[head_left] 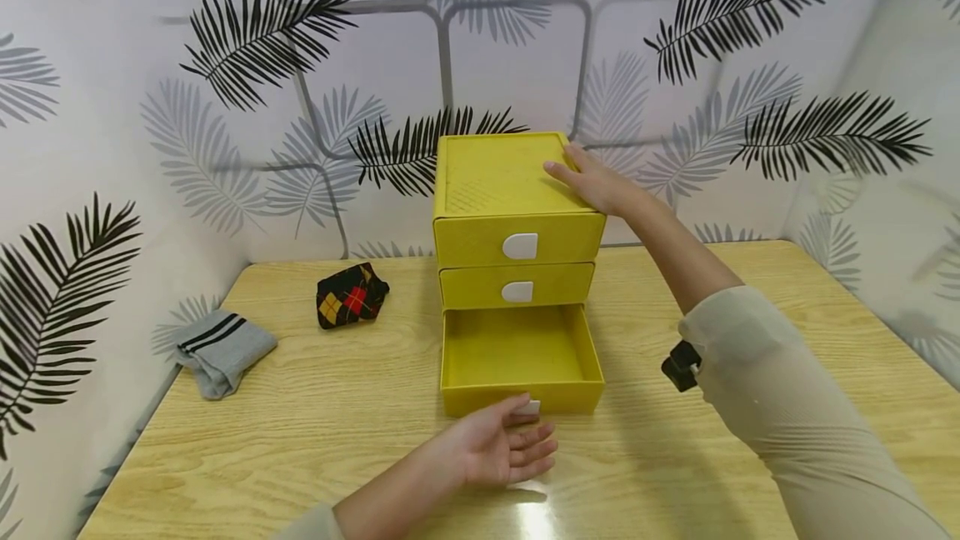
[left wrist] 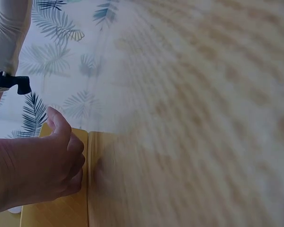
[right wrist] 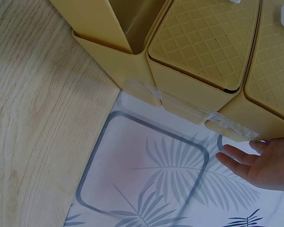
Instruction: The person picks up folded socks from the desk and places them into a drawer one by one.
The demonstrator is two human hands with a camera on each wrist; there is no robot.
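A yellow three-tier drawer cabinet (head_left: 517, 240) with white tabs stands on the table in the head view. Its bottom drawer (head_left: 522, 399) is pulled out, and its inside is bare. In front of that drawer is my left hand (head_left: 491, 446), palm turned sideways, the thumb at the white tab (head_left: 531, 407) and the other fingers loosely extended. My right hand (head_left: 596, 180) rests on the cabinet's top right edge, fingers extended along the far side. The right wrist view shows the right hand (right wrist: 265, 163) at the cabinet's taped side.
On the wooden table (head_left: 337, 440), left of the cabinet, lie a folded black argyle sock (head_left: 352, 297) and a folded grey sock (head_left: 223, 351) with black stripes. A leaf-patterned wall covering (head_left: 510, 65) stands close behind the cabinet.
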